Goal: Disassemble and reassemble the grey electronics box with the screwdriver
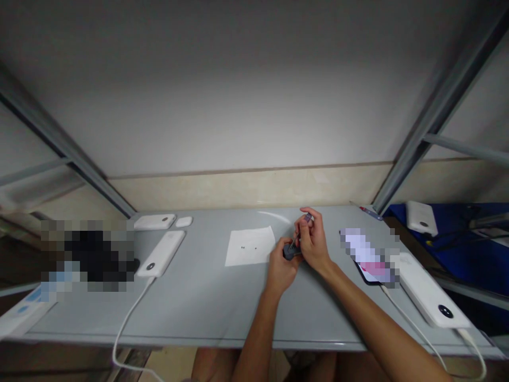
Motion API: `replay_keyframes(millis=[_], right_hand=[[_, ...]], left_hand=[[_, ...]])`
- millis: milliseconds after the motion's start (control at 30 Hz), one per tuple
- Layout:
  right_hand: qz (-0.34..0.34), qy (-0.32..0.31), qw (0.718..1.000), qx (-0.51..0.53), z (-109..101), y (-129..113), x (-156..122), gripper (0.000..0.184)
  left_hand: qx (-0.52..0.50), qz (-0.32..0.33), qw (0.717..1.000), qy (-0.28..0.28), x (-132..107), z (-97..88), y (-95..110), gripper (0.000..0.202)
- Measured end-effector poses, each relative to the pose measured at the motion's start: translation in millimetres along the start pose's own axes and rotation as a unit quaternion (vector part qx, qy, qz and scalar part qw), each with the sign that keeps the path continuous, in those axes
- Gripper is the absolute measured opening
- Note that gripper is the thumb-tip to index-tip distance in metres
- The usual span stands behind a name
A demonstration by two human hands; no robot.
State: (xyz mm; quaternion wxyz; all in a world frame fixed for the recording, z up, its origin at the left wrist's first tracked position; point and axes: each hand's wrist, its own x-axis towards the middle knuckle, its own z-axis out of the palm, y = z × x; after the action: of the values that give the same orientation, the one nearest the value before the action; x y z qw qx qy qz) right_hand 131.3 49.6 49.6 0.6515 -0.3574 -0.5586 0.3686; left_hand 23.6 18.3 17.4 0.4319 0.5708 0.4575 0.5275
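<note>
Along the left of the grey worktop (199,302), a dark object (95,260) is hidden by pixelation. Just right of it, a white power bank (161,253) is laid at a slant, with a white cable (126,315) led over the front edge. Behind it, a second white power bank (154,222) and a small white case (183,222) are placed near the back edge. Farther right, a sheet of white paper (249,245) is laid flat, with two tiny dark specks (242,247) marked on it, too small to identify. Just beside the paper, a dark grey piece (289,251) is gripped by the left hand (281,268) low over the worktop; any contact with the surface cannot be made out. A slim screwdriver (306,218) is pinched by the right hand (313,239), its shaft angled down to the grey piece. Farther right, a phone (368,257) is obscured by pixelation, and a large white power bank (427,291) is laid just beside it. Past the worktop, another white power bank (421,217) is seen on a blue surface (469,260).
</note>
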Motion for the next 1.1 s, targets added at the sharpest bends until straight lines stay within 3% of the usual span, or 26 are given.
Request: replay_keyframes(millis=[500, 700, 833, 1100], right_hand=[[0.023, 0.003, 0.999, 0.027, 1.7, -1.5, 0.6, 0.032], [0.012, 0.013, 1.0, 0.007, -0.2, 0.3, 1.1, 0.033], [0.007, 0.034, 0.999, -0.009, -3.7, 0.6, 4.1, 0.032], [-0.004, 0.076, 0.997, 0.016, -5.0, -1.7, 7.7, 0.033]], left_hand=[[-0.01, 0.006, 1.0, 0.005, -0.6, 0.9, -2.1, 0.025], [0.015, 0.081, 0.996, 0.023, -9.3, -4.0, 1.3, 0.032], [0.057, 0.137, 0.987, 0.056, -17.6, -9.1, 3.0, 0.017], [0.059, 0.129, 0.988, 0.065, -17.3, -10.9, 4.2, 0.008]])
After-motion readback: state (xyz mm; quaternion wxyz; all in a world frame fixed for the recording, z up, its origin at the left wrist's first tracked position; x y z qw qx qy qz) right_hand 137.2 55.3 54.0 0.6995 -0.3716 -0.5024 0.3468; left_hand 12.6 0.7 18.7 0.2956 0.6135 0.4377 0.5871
